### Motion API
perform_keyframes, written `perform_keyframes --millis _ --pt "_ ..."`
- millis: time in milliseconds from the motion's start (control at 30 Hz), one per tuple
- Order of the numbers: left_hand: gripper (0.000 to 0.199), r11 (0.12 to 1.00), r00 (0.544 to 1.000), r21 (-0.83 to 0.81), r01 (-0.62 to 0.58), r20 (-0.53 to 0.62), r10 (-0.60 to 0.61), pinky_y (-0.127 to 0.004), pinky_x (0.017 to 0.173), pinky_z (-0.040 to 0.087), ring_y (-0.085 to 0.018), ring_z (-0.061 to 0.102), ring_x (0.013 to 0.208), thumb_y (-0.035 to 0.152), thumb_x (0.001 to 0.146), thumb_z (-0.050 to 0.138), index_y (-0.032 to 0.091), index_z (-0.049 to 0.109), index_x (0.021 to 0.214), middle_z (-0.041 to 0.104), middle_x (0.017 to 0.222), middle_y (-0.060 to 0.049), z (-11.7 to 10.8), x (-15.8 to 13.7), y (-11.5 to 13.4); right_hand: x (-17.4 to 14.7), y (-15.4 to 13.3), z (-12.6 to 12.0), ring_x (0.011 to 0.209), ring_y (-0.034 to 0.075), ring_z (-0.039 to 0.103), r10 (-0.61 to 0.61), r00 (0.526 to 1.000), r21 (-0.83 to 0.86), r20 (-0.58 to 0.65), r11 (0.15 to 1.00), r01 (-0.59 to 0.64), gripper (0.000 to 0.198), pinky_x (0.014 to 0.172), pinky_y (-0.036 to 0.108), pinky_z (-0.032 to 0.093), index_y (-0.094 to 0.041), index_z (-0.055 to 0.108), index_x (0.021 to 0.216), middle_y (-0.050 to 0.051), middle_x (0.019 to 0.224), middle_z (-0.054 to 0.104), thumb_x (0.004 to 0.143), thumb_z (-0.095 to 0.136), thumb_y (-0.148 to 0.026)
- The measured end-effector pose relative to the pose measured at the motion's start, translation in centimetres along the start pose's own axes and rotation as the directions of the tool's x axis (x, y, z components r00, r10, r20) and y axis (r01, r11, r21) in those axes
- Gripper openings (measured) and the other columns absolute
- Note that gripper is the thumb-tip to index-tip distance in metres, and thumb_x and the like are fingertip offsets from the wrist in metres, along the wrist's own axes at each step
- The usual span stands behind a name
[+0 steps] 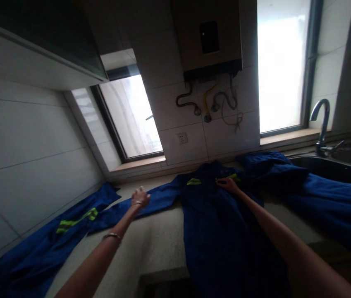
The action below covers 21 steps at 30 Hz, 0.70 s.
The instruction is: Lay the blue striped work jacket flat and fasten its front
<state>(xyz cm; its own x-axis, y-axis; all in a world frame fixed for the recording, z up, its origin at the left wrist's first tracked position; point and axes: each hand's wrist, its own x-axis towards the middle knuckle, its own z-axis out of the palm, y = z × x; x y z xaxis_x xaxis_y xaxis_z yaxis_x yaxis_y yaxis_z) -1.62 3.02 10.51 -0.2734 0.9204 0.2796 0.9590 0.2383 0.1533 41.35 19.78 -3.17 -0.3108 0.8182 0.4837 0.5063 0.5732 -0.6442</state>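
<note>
A dark blue work jacket (212,223) with yellow-green reflective strips lies spread along the counter, its front hanging toward me. My right hand (229,185) is at the chest, beside a reflective strip, with thumb and fingertips pinched together on the cloth. My left hand (140,198), a bracelet at its wrist, is over the outstretched left sleeve (163,198). Its fingers look loosely apart and slightly blurred, holding nothing I can see; whether they touch the sleeve is unclear.
Another blue garment (70,231) with a reflective band lies along the left wall. More blue cloth (327,194) lies at right, beside the sink (305,165) and faucet (322,128). A water heater (209,37) with pipes hangs above the counter (159,236), between two windows.
</note>
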Motion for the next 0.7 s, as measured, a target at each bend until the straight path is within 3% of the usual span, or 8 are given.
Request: perform_keyframes --millis 100,167,233,333,433,533,600,700 --pt "0.057 0.983 0.976 -0.005 -0.182 0.118 0.181 -0.029 0.105 0.02 -0.025 0.025 0.131 0.037 0.08 0.05 0.008 0.041 0.128 0.04 0.137 -0.016 5.8 -0.2 7.3 0.0 -0.1 -0.4 0.091 0.025 0.063 0.02 1.0 0.0 -0.01 1.0 -0.02 0.032 0.084 0.038 0.048 -0.021 0.071 0.092 0.004 0.097 0.068 0.074 0.053 -0.04" --pt "0.059 0.923 0.885 -0.049 -0.382 0.267 0.38 -0.034 0.107 0.016 -0.024 0.02 0.134 0.047 0.087 0.033 0.012 0.034 0.135 0.034 0.141 -0.012 9.2 -1.3 11.2 -0.1 -0.3 -0.9 0.086 0.024 0.064 0.028 1.0 -0.005 -0.01 1.0 -0.028 0.03 0.081 0.037 0.049 -0.02 0.071 0.091 0.004 0.094 0.069 0.074 0.053 -0.037" --pt "0.065 0.894 0.835 -0.081 -0.44 0.329 0.441 -0.043 0.108 0.014 -0.029 0.016 0.135 0.055 0.087 0.025 0.016 0.028 0.139 0.025 0.146 -0.011 11.6 -2.8 13.6 -0.5 -0.8 -1.7 0.083 0.024 0.064 0.023 1.0 -0.024 -0.006 0.999 -0.023 0.029 0.079 0.036 0.05 -0.02 0.071 0.092 0.004 0.092 0.069 0.073 0.052 -0.032" --pt "0.071 0.873 0.804 -0.073 -0.482 0.361 0.474 -0.05 0.106 0.014 -0.033 0.01 0.135 0.061 0.086 0.019 0.017 0.022 0.142 0.013 0.149 -0.012 13.2 -4.5 14.5 -1.9 -2.6 -3.7 0.08 0.023 0.064 -0.017 1.0 -0.101 0.009 0.995 0.017 0.029 0.079 0.036 0.048 -0.019 0.071 0.091 0.005 0.091 0.07 0.071 0.051 -0.025" --pt "0.067 0.856 0.783 -0.036 -0.515 0.386 0.488 -0.053 0.105 0.015 -0.034 0.009 0.135 0.059 0.087 0.017 0.021 0.018 0.143 0.011 0.149 -0.012 13.1 -4.9 14.0 -4.9 -5.8 -6.1 0.076 0.02 0.063 -0.004 1.0 -0.101 -0.006 0.995 0.003 0.03 0.077 0.033 0.049 -0.017 0.071 0.091 0.005 0.087 0.07 0.071 0.05 -0.027" --pt "0.062 0.841 0.775 -0.024 -0.541 0.374 0.509 -0.054 0.104 0.016 -0.035 0.011 0.135 0.057 0.089 0.019 0.027 0.017 0.143 0.012 0.149 -0.011 12.8 -4.8 13.6 -10.0 -9.5 -8.9 0.068 0.019 0.064 0.14 0.99 0.093 0.012 0.986 -0.14 0.038 0.066 0.029 0.051 -0.014 0.068 0.099 0.006 0.082 0.07 0.072 0.053 -0.037" --pt "0.06 0.841 0.782 -0.029 -0.541 0.351 0.515 -0.055 0.103 0.017 -0.035 0.011 0.134 0.056 0.089 0.02 0.029 0.017 0.142 0.013 0.149 -0.01 12.8 -4.9 13.6 -14.3 -11.2 -10.8 0.066 0.019 0.064 0.289 0.955 0.251 0.061 0.922 -0.295 0.044 0.06 0.028 0.051 -0.015 0.067 0.102 0.007 0.081 0.069 0.072 0.053 -0.045" --pt "0.057 0.847 0.796 -0.034 -0.531 0.322 0.512 -0.055 0.104 0.016 -0.035 0.009 0.135 0.053 0.09 0.021 0.03 0.019 0.142 0.015 0.149 -0.009 12.9 -5.2 13.7 -21.8 -11.6 -13.2 0.076 0.023 0.064 0.443 0.889 0.346 0.117 0.821 -0.455 0.042 0.059 0.028 0.052 -0.019 0.069 0.091 0.008 0.084 0.069 0.071 0.055 -0.053"
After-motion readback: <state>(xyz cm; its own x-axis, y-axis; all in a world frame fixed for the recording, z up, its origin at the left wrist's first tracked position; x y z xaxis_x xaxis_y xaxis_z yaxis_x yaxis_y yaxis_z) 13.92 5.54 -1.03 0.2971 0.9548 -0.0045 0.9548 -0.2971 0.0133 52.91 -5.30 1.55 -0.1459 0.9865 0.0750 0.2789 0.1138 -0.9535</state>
